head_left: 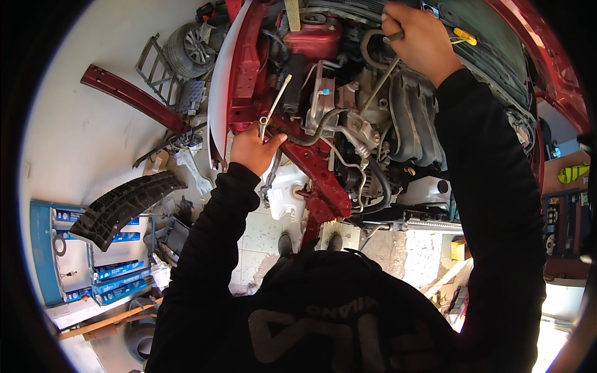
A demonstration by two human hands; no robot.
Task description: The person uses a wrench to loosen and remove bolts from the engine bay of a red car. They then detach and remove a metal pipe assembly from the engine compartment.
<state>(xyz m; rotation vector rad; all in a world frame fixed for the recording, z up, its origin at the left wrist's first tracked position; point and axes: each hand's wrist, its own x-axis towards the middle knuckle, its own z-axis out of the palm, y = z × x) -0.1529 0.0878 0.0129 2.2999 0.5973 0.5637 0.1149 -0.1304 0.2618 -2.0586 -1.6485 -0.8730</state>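
Note:
My left hand (pixel 250 151) is closed on a slim silver wrench (pixel 278 98), at the red front frame (pixel 314 166) of a car. The wrench points up and away from me, its lower end between my fingers and thumb. Farther right, my right hand (pixel 425 42) grips the handle of a long-shafted socket wrench (pixel 380 84) over the engine. Its shaft slants down and left among metal parts beside the ribbed dark intake manifold (pixel 415 118); where its tip sits I cannot make out. A black hose (pixel 317 135) runs between my two hands.
A white plastic reservoir (pixel 287 193) hangs below the frame. At left are a wheel (pixel 189 50), a red bumper beam (pixel 130 99), a black plastic panel (pixel 127 205) and a blue shelf (pixel 43 248) of boxes. A yellow connector (pixel 465 36) lies beyond my right hand.

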